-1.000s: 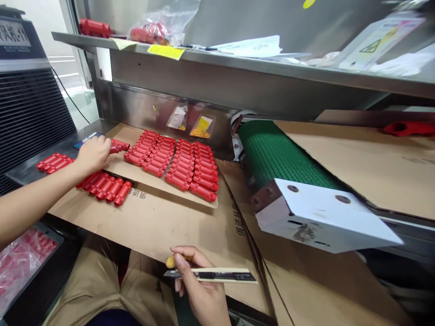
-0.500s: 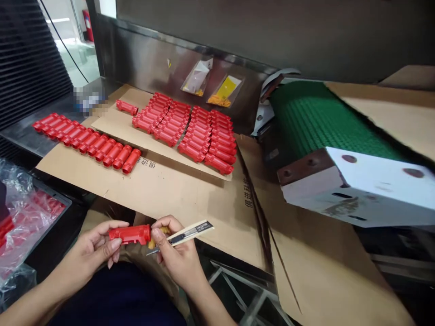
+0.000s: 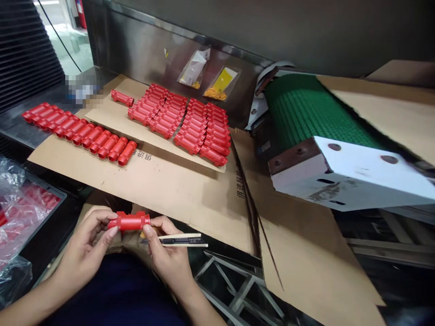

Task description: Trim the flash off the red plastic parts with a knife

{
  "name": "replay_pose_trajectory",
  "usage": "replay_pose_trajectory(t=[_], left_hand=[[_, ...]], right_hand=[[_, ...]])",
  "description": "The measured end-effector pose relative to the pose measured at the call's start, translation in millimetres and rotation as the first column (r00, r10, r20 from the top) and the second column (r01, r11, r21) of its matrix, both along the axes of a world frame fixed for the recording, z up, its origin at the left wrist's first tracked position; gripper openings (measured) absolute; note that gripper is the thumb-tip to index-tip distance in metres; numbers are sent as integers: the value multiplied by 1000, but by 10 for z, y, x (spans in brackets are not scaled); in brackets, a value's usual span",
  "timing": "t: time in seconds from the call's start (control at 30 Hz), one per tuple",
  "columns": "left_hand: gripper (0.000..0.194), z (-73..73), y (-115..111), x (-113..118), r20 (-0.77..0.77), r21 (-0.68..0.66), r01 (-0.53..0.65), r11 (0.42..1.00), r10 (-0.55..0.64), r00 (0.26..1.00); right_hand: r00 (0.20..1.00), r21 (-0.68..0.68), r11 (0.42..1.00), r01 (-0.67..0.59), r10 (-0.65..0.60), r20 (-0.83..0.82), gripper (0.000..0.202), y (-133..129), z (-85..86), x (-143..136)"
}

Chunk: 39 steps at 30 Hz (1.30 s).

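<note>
A red ribbed tube (image 3: 131,222) lies level between my hands, its left end pinched by my left hand (image 3: 90,244). My right hand (image 3: 168,249) holds a slim craft knife (image 3: 183,240), its blade end pointing left, and its thumb and index finger touch the tube's right end. Something yellow, partly hidden, sits under the right fingers. Beyond the hands, several red tubes (image 3: 97,139) form a slanting row on cardboard (image 3: 163,190). Several more (image 3: 180,118) are packed in columns on a raised cardboard sheet, with a single tube (image 3: 122,98) at their left.
Two small plastic bags (image 3: 195,68) with yellow pieces lie at the back. A green-belted conveyor (image 3: 312,108) with a white metal end (image 3: 367,176) stands on the right. At the lower left, a dark crate (image 3: 50,226) holds red parts under clear plastic.
The red tube has turned about its length, so its notched side now faces up. The knife has swung from slanting to nearly level. The whole view has shifted slightly.
</note>
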State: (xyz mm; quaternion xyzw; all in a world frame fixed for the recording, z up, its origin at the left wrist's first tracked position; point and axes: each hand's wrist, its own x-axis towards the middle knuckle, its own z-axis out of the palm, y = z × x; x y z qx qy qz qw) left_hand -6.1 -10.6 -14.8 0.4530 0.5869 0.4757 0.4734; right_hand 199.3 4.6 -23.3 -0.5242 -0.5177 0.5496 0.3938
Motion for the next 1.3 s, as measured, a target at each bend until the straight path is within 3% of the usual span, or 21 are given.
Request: replay_pose_trajectory(t=[0.07, 0.17, 0.23, 0.3, 0.37, 0.43, 0.5, 0.57, 0.7, 0.83, 0.97, 1.03, 1.13, 1.2, 1.3], left_hand=[[31, -24, -10, 0, 60, -30, 35, 999, -33, 998], [28, -12, 54, -15, 134, -143, 90, 986, -71, 988], [44, 26, 132, -36, 104, -184, 107, 977, -89, 991], [46, 63, 203, -58, 47, -195, 126, 973, -119, 992], [38, 72, 238, -77, 70, -206, 226, 952, -216, 974], [38, 45, 232, -94, 213, -227, 346, 910, -300, 930], [38, -9, 198, -112, 351, -230, 372, 899, -280, 894], [36, -63, 157, -132, 417, -222, 323, 920, -209, 884], [32, -108, 125, -153, 473, -188, 296, 937, -178, 863], [30, -106, 157, -148, 397, -131, 280, 951, -209, 894], [32, -120, 180, -142, 285, -48, 237, 970, -214, 934], [30, -136, 175, -143, 266, -32, 212, 977, -196, 944], [28, -153, 155, -148, 238, -27, 188, 982, -176, 955], [27, -149, 144, -147, 212, -23, 188, 982, -179, 961], [28, -118, 137, -134, 143, -7, 189, 982, -186, 972]], right_hand=[[998, 0, 998, -55, 55, -32, 28, 26, 20, 31], [987, 100, 982, -158, 158, 5, 24, 81, 76, 76], [978, 149, 967, -208, 204, 40, 23, 113, 118, 87], [964, 165, 950, -266, 258, 70, 22, 132, 153, 78], [949, 187, 931, -313, 299, 98, 19, 136, 173, 52], [952, 186, 933, -307, 300, 65, 15, 132, 172, 25], [965, 109, 961, -255, 260, -39, 20, 125, 153, 6], [961, -32, 968, -248, 241, -138, 33, 118, 125, -7], [928, -252, 902, -351, 300, -221, 59, 122, 96, -49], [913, -351, 852, -390, 308, -266, 69, 154, 110, -121], [915, -416, 820, -393, 303, -267, 63, 160, 99, -152], [935, -358, 866, -349, 294, -201, 54, 143, 104, -133], [969, -7, 970, -244, 244, 19, 28, 113, 161, -77], [962, 225, 939, -261, 233, 144, 16, 109, 224, -41], [916, 315, 873, -373, 291, 277, 16, 142, 316, -5]])
